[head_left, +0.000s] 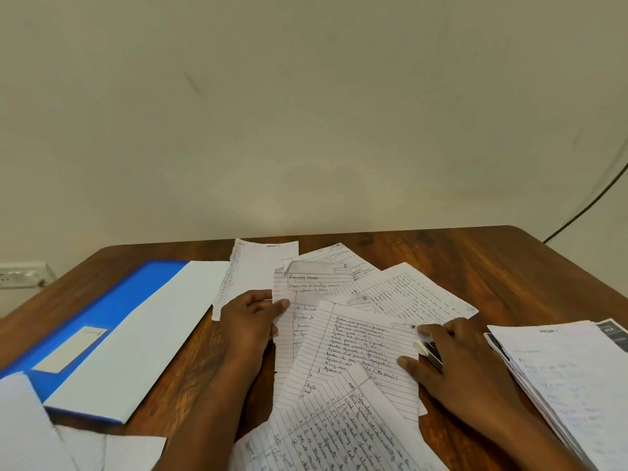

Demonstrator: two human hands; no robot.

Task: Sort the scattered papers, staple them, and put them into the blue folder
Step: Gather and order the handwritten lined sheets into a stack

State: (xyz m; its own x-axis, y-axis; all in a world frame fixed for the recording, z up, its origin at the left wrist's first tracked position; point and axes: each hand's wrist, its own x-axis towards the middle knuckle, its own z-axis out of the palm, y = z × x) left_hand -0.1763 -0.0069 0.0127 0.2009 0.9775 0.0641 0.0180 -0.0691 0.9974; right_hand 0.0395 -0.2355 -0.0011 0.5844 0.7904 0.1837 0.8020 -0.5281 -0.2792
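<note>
From the head camera, looking down: white lined sheets with handwriting (356,348) lie spread out in a messy fan in the middle of the brown wooden table (475,266). They overlap and point different ways.

The left hand (251,321) pinches the left edge of one crumpled lined sheet (306,283), with the thumb on top and the fingers curled under it. That sheet runs long-ways away from the person, and most of it lies to the right of the hand.

The right hand (455,362) rests flat on the right edge of another written page, fingers mostly straight and pressing down. A small dark and white thing (428,351) sticks out between its fingers. It may be the stapler or a pen; I cannot tell which.

The blue plastic folder (112,321) lies open to the left, just beside the left hand, with a plain white sheet (146,334) on it. Its long side runs slanted, from near-left to far-middle. So the left hand is the nearer one to the folder.

A neat pile of papers (560,375) sits on the right, just beside the right hand.

I think the sorting has only begun.
</note>
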